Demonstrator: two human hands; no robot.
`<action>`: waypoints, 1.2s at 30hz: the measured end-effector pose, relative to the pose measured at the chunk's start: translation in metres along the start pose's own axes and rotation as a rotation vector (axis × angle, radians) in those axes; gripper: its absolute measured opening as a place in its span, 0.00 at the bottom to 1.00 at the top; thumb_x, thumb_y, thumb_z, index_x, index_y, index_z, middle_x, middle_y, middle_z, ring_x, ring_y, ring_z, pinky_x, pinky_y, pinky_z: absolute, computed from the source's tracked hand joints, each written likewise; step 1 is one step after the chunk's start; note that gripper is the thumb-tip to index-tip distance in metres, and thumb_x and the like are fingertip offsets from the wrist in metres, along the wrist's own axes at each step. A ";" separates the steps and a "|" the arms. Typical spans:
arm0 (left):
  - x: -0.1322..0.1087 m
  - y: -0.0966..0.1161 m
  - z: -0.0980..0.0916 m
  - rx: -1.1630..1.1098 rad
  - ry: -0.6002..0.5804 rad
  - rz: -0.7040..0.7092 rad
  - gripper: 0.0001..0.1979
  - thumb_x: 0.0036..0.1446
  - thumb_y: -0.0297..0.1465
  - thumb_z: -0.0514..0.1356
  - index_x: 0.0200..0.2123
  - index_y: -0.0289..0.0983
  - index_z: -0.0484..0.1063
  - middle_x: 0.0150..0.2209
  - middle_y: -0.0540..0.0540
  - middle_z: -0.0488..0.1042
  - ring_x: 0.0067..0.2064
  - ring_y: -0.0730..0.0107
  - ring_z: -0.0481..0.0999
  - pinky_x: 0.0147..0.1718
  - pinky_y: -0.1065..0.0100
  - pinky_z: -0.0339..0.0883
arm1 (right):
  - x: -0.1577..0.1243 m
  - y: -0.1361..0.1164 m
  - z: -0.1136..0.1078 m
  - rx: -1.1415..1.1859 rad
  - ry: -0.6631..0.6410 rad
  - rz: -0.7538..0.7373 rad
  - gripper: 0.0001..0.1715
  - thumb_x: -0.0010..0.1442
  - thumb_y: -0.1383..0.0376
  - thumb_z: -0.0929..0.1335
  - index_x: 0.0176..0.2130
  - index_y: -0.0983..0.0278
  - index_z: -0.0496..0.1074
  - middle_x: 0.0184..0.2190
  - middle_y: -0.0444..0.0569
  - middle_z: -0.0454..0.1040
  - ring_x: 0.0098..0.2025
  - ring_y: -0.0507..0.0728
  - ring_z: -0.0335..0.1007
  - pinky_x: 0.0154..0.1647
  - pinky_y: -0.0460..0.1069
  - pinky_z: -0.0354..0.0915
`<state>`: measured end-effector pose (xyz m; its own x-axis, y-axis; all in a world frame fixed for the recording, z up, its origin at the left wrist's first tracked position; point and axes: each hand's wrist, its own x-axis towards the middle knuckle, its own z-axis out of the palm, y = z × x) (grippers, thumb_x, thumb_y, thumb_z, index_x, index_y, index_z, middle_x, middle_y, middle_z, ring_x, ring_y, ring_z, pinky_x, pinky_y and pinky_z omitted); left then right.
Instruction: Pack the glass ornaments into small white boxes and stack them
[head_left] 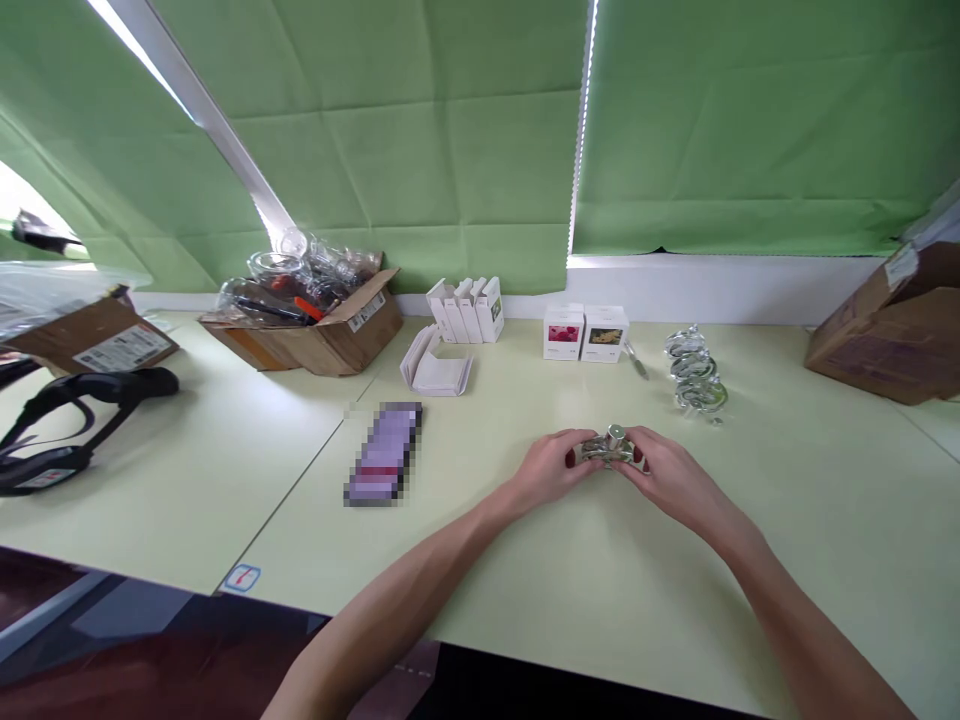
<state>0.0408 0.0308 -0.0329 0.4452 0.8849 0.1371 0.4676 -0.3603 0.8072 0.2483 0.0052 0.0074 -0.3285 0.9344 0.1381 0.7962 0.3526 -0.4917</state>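
Between the fingers point(576, 438), I record a shiny silver metal piece point(613, 447). The tabletop point(525, 580) beneath them is plain pale yellow-green. Beyond the fingers, two white boxes point(589, 340): one panel point(563, 333) pink, one dark and yellow. Left of them, a purple phone screen point(384, 446), crimson-banded.

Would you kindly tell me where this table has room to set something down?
Bare tabletop lies between the phone and left hand, and between the right hand and far-right carton. It is crowded around the upright white boxes.
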 end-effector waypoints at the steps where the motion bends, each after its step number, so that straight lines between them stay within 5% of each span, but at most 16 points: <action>1: 0.000 -0.001 0.000 -0.001 -0.002 0.000 0.19 0.60 0.40 0.61 0.54 0.43 0.74 0.45 0.49 0.80 0.31 0.72 0.73 0.34 0.69 0.69 | 0.002 0.002 0.002 0.028 -0.018 0.013 0.09 0.64 0.61 0.64 0.43 0.60 0.71 0.39 0.50 0.77 0.33 0.58 0.74 0.31 0.52 0.68; 6: 0.000 -0.003 -0.002 -0.003 -0.002 -0.039 0.24 0.60 0.40 0.61 0.59 0.43 0.69 0.51 0.47 0.78 0.29 0.74 0.73 0.36 0.68 0.71 | 0.007 0.022 -0.001 -0.072 0.088 0.093 0.10 0.62 0.58 0.64 0.38 0.61 0.70 0.31 0.50 0.76 0.29 0.59 0.71 0.28 0.51 0.62; 10: 0.000 0.001 -0.005 -0.009 0.001 -0.087 0.19 0.60 0.39 0.60 0.53 0.40 0.73 0.45 0.46 0.79 0.31 0.72 0.74 0.35 0.69 0.71 | 0.008 0.044 -0.009 -0.197 0.150 0.227 0.13 0.60 0.56 0.64 0.38 0.62 0.70 0.28 0.51 0.75 0.28 0.61 0.70 0.28 0.52 0.60; 16: 0.000 0.003 -0.006 0.008 -0.004 -0.072 0.16 0.61 0.37 0.61 0.50 0.39 0.75 0.43 0.46 0.79 0.32 0.72 0.75 0.35 0.69 0.70 | 0.005 0.050 -0.015 -0.232 0.150 0.295 0.26 0.62 0.47 0.64 0.48 0.64 0.71 0.34 0.55 0.78 0.33 0.64 0.72 0.31 0.53 0.61; 20: 0.002 0.002 -0.012 0.002 0.016 -0.047 0.15 0.62 0.38 0.61 0.50 0.39 0.75 0.46 0.46 0.78 0.32 0.72 0.75 0.36 0.69 0.71 | -0.003 0.035 -0.029 -0.217 0.341 0.293 0.34 0.62 0.42 0.64 0.55 0.62 0.69 0.43 0.55 0.79 0.30 0.62 0.72 0.30 0.54 0.61; 22: 0.006 0.001 -0.025 0.065 0.097 -0.030 0.14 0.62 0.37 0.61 0.49 0.39 0.75 0.49 0.46 0.78 0.32 0.73 0.75 0.37 0.68 0.70 | -0.006 0.025 -0.035 -0.216 0.509 0.228 0.27 0.65 0.46 0.64 0.54 0.61 0.71 0.41 0.54 0.79 0.27 0.60 0.71 0.31 0.54 0.61; 25: 0.010 -0.007 -0.065 0.284 0.376 -0.067 0.13 0.64 0.35 0.58 0.49 0.39 0.74 0.51 0.45 0.76 0.34 0.70 0.75 0.40 0.66 0.70 | -0.007 0.012 -0.039 -0.243 0.670 0.068 0.17 0.68 0.54 0.64 0.46 0.60 0.76 0.35 0.54 0.80 0.25 0.58 0.69 0.30 0.54 0.60; 28: 0.007 -0.026 -0.114 0.593 0.699 -0.170 0.12 0.67 0.35 0.55 0.48 0.37 0.74 0.53 0.40 0.74 0.51 0.58 0.74 0.48 0.62 0.67 | -0.006 0.008 -0.036 -0.262 0.732 -0.079 0.13 0.68 0.58 0.65 0.39 0.62 0.77 0.32 0.52 0.80 0.24 0.56 0.68 0.27 0.51 0.60; 30: 0.001 -0.042 -0.143 0.747 0.808 -0.295 0.12 0.66 0.33 0.56 0.50 0.37 0.72 0.53 0.39 0.72 0.56 0.53 0.70 0.49 0.60 0.67 | -0.004 0.011 -0.033 -0.265 0.772 -0.153 0.13 0.67 0.59 0.66 0.36 0.63 0.77 0.30 0.50 0.79 0.22 0.54 0.67 0.26 0.50 0.59; 33: -0.007 -0.064 -0.169 0.840 0.866 -0.483 0.15 0.63 0.32 0.59 0.52 0.36 0.70 0.52 0.37 0.71 0.54 0.52 0.71 0.45 0.60 0.67 | -0.002 0.016 -0.031 -0.279 0.796 -0.223 0.13 0.66 0.61 0.67 0.33 0.65 0.77 0.28 0.48 0.79 0.21 0.52 0.66 0.24 0.49 0.59; 36: -0.011 -0.078 -0.175 0.857 0.851 -0.548 0.13 0.63 0.33 0.59 0.50 0.38 0.72 0.50 0.39 0.72 0.51 0.54 0.72 0.39 0.62 0.66 | -0.001 0.018 -0.030 -0.285 0.780 -0.281 0.12 0.66 0.63 0.68 0.33 0.66 0.77 0.28 0.48 0.79 0.22 0.51 0.67 0.25 0.48 0.60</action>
<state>-0.1340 0.1011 0.0033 -0.4219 0.7689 0.4804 0.9028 0.3076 0.3005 0.2785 0.0120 0.0241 -0.1733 0.5430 0.8217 0.8689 0.4770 -0.1320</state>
